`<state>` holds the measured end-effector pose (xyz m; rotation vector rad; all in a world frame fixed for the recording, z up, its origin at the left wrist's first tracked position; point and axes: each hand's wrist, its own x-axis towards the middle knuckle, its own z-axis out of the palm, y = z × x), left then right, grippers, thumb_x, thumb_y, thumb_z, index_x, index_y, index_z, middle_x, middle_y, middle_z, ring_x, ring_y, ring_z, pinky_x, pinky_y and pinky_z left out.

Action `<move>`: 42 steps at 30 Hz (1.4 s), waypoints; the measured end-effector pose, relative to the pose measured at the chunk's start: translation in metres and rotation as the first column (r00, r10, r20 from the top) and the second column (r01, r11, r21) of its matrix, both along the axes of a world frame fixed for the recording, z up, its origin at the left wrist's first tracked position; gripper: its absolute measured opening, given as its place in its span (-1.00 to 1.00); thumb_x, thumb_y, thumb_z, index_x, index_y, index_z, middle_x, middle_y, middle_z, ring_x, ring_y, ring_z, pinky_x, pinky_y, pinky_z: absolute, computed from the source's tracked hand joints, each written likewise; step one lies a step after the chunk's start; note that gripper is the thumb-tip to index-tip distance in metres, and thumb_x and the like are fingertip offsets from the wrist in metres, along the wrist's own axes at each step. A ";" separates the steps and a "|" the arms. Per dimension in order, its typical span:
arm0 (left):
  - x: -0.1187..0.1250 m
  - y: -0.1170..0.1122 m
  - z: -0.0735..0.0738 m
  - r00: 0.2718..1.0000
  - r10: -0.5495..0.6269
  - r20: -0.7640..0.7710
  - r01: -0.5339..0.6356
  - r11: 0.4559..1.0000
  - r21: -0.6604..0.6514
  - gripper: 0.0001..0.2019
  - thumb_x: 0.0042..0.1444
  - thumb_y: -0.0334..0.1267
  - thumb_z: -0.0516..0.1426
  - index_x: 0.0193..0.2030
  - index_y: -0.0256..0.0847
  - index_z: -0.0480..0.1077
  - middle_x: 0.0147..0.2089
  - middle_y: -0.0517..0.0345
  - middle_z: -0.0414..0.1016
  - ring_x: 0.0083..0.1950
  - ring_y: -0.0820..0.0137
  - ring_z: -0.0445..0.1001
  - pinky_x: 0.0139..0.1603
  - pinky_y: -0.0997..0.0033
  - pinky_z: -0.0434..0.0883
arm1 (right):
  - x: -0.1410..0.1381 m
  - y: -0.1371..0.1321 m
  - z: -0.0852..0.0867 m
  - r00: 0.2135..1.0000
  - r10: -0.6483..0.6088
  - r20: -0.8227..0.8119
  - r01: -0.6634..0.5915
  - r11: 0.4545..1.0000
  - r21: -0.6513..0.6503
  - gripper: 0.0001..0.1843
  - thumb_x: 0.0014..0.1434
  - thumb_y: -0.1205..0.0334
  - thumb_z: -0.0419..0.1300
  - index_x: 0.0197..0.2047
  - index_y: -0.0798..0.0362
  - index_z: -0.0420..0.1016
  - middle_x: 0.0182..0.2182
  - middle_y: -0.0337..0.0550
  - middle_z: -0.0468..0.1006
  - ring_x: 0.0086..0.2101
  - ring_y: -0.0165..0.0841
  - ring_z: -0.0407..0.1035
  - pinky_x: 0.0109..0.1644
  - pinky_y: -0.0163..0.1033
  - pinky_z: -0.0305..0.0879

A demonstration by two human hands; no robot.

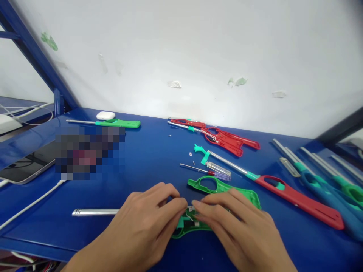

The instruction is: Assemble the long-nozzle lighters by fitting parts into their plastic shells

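Beneath and between the narrowed grips of left hand (146, 219) and right hand (241, 219) — both equally near — lies the open green lighter casing (190, 229), long axis running side to side; whether either pinches the small metal piece (191, 208), I cannot tell.

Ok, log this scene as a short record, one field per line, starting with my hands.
Left hand: at the open green casing; exact hold hidden
Right hand: at the same casing, opposite side; exact hold hidden
Beyond hands: loose green casing half, then screwdriver
Right side: red lighter
Back left: green lighter, white case
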<state>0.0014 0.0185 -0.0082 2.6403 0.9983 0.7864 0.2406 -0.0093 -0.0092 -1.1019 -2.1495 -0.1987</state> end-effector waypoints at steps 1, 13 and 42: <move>0.000 0.000 0.000 1.000 -0.001 0.000 0.001 1.000 -0.002 -0.79 0.54 -0.41 0.02 0.02 -0.08 0.45 -0.09 0.22 0.52 -0.22 0.40 0.53 -0.30 0.37 0.34 | 0.000 0.000 0.000 1.000 0.004 0.004 -0.004 1.000 -0.002 -0.68 0.65 0.14 0.04 0.01 -0.15 0.66 -0.22 -0.39 0.74 -0.29 -0.41 0.58 -0.26 -0.33 0.41; 0.000 0.000 0.003 1.000 -0.016 -0.011 0.016 1.000 0.013 -0.77 0.53 -0.41 0.04 0.02 -0.09 0.52 -0.13 0.22 0.54 -0.24 0.37 0.52 -0.35 0.34 0.30 | 0.003 -0.001 0.002 0.999 0.005 0.047 -0.004 1.000 -0.017 -0.65 0.66 0.13 0.01 -0.01 -0.16 0.64 -0.23 -0.41 0.75 -0.27 -0.41 0.60 -0.30 -0.32 0.43; 0.000 -0.001 0.005 0.999 -0.021 -0.042 0.025 0.995 0.092 -0.77 0.54 -0.41 -0.03 -0.10 -0.10 0.40 -0.13 0.20 0.57 -0.28 0.38 0.57 -0.38 0.38 0.34 | -0.002 0.000 0.004 0.997 0.036 0.065 -0.035 0.999 -0.015 -0.69 0.65 0.23 0.01 -0.01 -0.11 0.60 -0.25 -0.36 0.72 -0.31 -0.39 0.56 -0.32 -0.29 0.37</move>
